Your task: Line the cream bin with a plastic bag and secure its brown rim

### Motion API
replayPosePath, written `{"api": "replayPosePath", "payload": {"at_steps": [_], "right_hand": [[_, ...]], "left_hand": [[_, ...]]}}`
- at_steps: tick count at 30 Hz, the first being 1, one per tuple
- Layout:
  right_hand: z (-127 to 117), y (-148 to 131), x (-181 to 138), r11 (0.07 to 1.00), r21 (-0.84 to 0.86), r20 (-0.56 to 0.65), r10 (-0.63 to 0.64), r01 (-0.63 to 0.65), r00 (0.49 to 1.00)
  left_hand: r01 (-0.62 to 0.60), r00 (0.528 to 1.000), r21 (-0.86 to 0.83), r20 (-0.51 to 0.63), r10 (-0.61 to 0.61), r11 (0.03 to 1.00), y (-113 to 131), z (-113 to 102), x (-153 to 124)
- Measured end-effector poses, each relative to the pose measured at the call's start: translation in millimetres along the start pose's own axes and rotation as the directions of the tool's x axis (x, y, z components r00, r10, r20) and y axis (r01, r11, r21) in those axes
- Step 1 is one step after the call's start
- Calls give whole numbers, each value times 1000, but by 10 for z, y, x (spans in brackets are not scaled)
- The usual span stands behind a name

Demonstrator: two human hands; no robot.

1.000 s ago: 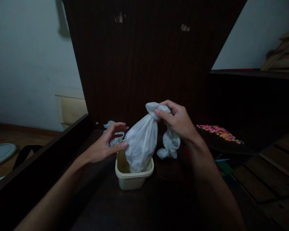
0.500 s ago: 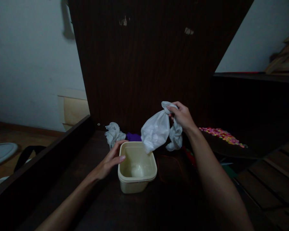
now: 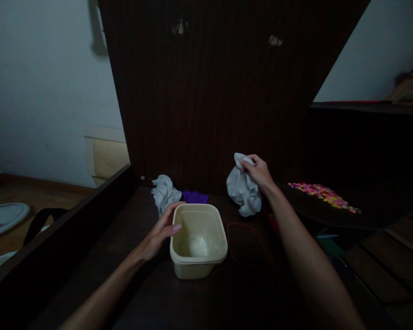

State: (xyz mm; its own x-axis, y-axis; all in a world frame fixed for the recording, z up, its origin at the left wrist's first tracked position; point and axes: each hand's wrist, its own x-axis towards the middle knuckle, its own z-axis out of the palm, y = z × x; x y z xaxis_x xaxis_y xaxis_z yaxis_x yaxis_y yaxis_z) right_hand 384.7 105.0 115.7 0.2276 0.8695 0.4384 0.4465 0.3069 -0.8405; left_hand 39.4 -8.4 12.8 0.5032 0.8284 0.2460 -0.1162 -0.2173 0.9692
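My left hand [image 3: 161, 233] grips the left rim of a cream plastic container [image 3: 198, 270], thumb over the edge and fingers outside. The container stands on the dark wooden surface, its inside bare. To the right and farther back, my right hand [image 3: 258, 172] pinches the gathered top of a white plastic bag [image 3: 241, 185], which hangs near the back panel. Behind the container lie a crumpled white plastic bag [image 3: 165, 192] and a purple cloth-like piece [image 3: 195, 197]. A dark lid-like rectangle with a reddish-brown rim [image 3: 246, 243] lies to the container's right.
A tall dark wooden panel [image 3: 206, 101] rises behind, and a raised wooden edge [image 3: 72, 215] borders the left. Pink and yellow small pieces [image 3: 323, 195] lie at the right, near wooden slats [image 3: 382, 261]. A pale round lid or basin [image 3: 7, 219] is on the floor at the left.
My right hand has drawn the white bag rightward, away from above the container's rim, and it now hangs by the back panel. My left hand stays on the container.
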Motion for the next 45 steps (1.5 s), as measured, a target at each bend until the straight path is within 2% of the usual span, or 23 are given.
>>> {"api": "replayPosePath", "payload": {"at_steps": [3,6,8,10,14,17,19,22,27,29,31,33,35,37,39,41,45], "right_hand": [[27,238,-73,989,-149,141,9,12,990],[41,410,-169,963,-266,315,43,44,948],[36,473,-215,938,-338,364,54,78,930],[8,495,-248,903,-415,354,49,110,934],[-114,479,-348,803,-583,261,38,126,965],[-183,500,-498,726,-682,221,85,91,972],[-169,546,-606,700,-710,238,134,78,962],[-69,620,-717,702,-704,305,163,107,938],[17,601,-736,723,-672,351,121,160,928],[-23,546,-729,728,-663,347,95,172,933],[-75,481,-738,732,-654,340,59,190,939],[-108,412,-767,739,-638,337,14,217,941],[-104,341,-812,751,-610,345,-36,253,938],[-62,265,-864,767,-573,358,-83,289,930],[8,185,-915,785,-529,377,-123,323,918],[86,104,-956,802,-480,401,-160,355,902],[212,-33,-990,823,-387,437,-233,416,869]], "left_hand": [[-3,1000,-18,9,3,1000,-13,1,8],[-5,1000,-37,13,6,999,-21,2,11],[-6,1000,-49,16,7,999,-25,3,7],[-8,1000,-55,18,9,998,-29,1,-1],[-12,1000,-69,21,13,998,-50,-5,-10],[-7,1000,-79,23,9,997,-66,-4,-6],[-7,1000,-85,13,9,996,-77,0,-4],[-22,1000,-81,0,22,996,-96,4,-7],[-19,1000,-28,-17,19,999,-102,-55,17],[-40,994,2,-99,40,999,-66,-132,70],[-62,965,104,-246,86,993,-9,-251,148],[-15,910,288,-392,132,958,35,-403,231],[95,866,470,-474,161,877,37,-562,304],[200,846,596,-505,169,778,-10,-696,360],[255,847,638,-510,150,727,-82,-784,402],[276,858,638,-501,115,719,-139,-830,434],[282,862,582,-503,65,762,-126,-866,495]]}}
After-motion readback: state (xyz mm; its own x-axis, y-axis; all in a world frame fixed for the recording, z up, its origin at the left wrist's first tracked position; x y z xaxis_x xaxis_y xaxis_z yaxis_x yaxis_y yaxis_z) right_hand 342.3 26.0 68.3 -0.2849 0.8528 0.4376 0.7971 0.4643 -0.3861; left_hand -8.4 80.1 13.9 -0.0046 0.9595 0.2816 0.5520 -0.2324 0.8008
